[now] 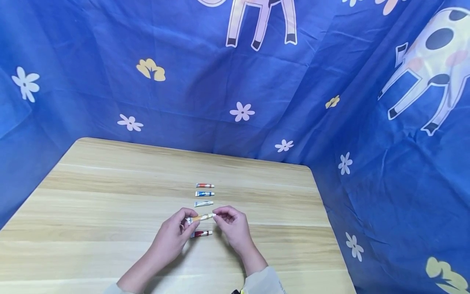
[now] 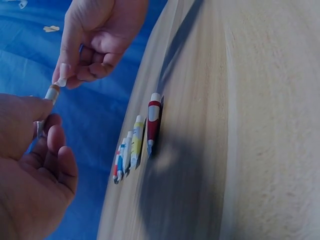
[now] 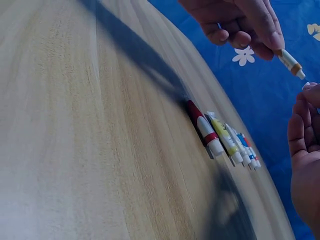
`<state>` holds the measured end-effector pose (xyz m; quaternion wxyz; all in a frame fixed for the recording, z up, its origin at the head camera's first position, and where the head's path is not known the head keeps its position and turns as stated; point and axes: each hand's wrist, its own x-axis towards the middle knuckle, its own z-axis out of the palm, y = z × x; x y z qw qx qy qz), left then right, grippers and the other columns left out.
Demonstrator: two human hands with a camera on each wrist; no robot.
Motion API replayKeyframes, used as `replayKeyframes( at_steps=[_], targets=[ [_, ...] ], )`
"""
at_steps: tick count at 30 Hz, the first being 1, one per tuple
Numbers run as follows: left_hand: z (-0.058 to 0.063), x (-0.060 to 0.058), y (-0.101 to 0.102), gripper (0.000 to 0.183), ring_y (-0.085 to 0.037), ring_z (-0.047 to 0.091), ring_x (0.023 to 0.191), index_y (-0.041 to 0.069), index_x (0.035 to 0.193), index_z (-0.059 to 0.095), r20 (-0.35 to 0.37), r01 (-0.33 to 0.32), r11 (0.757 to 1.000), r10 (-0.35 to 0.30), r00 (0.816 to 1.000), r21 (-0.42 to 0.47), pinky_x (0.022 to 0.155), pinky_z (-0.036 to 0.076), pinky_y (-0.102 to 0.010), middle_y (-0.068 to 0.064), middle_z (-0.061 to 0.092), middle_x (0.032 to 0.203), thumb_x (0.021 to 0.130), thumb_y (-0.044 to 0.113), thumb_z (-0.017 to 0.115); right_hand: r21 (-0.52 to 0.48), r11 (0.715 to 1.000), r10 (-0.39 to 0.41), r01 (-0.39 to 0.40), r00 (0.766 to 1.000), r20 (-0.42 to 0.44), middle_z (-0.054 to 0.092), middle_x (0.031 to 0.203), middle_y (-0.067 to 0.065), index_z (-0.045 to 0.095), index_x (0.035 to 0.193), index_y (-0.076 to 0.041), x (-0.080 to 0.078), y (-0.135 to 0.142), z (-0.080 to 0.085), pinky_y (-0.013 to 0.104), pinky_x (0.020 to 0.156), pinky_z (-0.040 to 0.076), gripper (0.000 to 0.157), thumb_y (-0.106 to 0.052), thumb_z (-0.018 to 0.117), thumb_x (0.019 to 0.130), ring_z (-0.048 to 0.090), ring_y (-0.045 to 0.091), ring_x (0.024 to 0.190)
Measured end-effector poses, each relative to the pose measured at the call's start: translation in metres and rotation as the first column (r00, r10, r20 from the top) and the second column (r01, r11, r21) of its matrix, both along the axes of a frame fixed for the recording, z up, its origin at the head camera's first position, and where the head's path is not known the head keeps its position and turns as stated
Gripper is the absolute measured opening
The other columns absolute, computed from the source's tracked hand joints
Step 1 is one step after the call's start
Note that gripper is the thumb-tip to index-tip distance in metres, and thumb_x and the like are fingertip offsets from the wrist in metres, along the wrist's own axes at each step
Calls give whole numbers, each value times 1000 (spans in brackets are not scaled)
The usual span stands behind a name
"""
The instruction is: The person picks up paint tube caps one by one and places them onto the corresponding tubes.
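Observation:
My left hand (image 1: 172, 233) holds a small ochre-banded paint tube (image 3: 290, 62) between thumb and fingers, its nozzle toward the right. Thumb and fingertips of my right hand (image 1: 236, 228) pinch a small white cap (image 2: 61, 82) at the nozzle end. A narrow gap shows between cap and nozzle in the right wrist view. Both hands are raised over a row of paint tubes on the table: dark red (image 2: 154, 120), yellow (image 2: 136, 140), white (image 1: 203, 203), blue (image 1: 205, 194) and red-orange (image 1: 205, 185). In the head view, the held tube largely covers the yellow one.
The light wood-grain table (image 1: 110, 196) carries the row, whose tubes lie roughly parallel. Blue cloth (image 1: 191, 106) with flowers and animal prints hangs behind and along both sides. Shadows of the hands and arms fall across the tabletop.

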<state>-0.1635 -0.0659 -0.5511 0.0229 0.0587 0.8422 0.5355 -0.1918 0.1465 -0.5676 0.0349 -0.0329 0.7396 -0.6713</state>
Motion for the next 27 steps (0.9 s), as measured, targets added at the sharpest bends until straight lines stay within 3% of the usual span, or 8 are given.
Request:
replayKeyframes(
  at_steps=[5, 14, 21, 27],
  targets=[
    [-1, -1, 1, 21, -3, 51, 64, 15, 118, 69, 1, 2, 1000, -2, 1000, -9, 58, 47, -22, 3, 60, 79, 99, 12, 78, 15, 1000, 16, -16, 1000, -20, 73, 112, 29, 77, 112, 5, 2, -3, 2, 16, 82, 58, 19, 2, 78, 93, 68, 3, 90],
    [-5, -1, -2, 20, -1, 49, 63, 16, 115, 71, -41, -4, 1000, 2, 999, -27, 57, 45, -22, 7, 58, 76, 98, 14, 80, 35, 999, 35, -34, 999, -15, 74, 111, 27, 77, 111, 4, 3, -5, -1, 15, 81, 57, 18, -1, 79, 94, 67, 2, 88],
    [-6, -3, -3, 21, 0, 49, 61, 18, 114, 71, -54, -7, 1000, 7, 999, -11, 56, 45, -22, 7, 59, 74, 96, 11, 82, 55, 998, 20, -21, 1000, 12, 75, 103, 29, 79, 109, 2, 2, -7, -1, 15, 72, 54, 17, -9, 80, 97, 65, 1, 78],
    [-7, -6, -4, 24, 0, 50, 61, 19, 111, 72, -109, -12, 999, 8, 994, -39, 55, 46, -22, 10, 59, 73, 93, 9, 84, 119, 992, 24, -28, 999, 34, 73, 99, 33, 80, 107, 0, 1, -9, 2, 14, 67, 51, 15, -13, 79, 99, 61, 2, 74]
  ],
)
